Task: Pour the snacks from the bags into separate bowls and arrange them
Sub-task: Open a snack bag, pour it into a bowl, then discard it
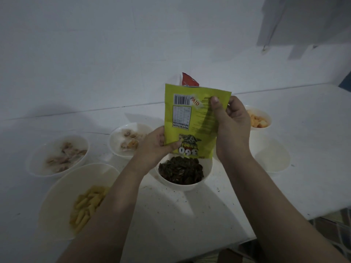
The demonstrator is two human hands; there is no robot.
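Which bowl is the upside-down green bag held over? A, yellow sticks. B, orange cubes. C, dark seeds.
C: both hands hold the inverted green bag with its mouth directly above the bowl of dark seeds.

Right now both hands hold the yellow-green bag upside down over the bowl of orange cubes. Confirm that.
Not quite. In the head view both hands, left and right, hold the yellow-green bag upside down over the bowl of dark seeds. The bowl of orange cubes sits behind the right hand.
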